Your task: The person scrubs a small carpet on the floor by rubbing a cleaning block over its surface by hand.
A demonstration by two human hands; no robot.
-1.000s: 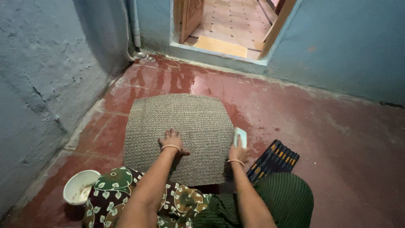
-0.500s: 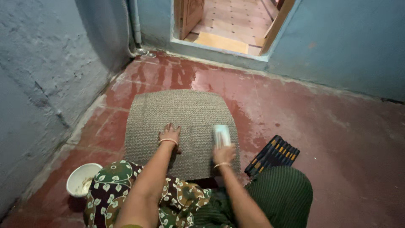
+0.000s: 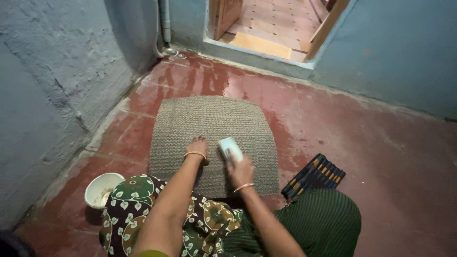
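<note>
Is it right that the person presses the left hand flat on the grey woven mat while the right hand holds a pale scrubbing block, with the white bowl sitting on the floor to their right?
Not quite. The head view shows the white bowl on the floor to the person's left, beside the blue wall. The rest holds: left hand on the grey woven mat, right hand holding the pale scrubbing block.

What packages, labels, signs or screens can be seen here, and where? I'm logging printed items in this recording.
None: no package, label, sign or screen shows.
Nearest to one: a small pale block, rectangular with no visible print, held in the right hand on the grey woven mat.
The left hand presses flat on the mat.
A white bowl, round and unmarked, stands on the red floor at the left.
</note>
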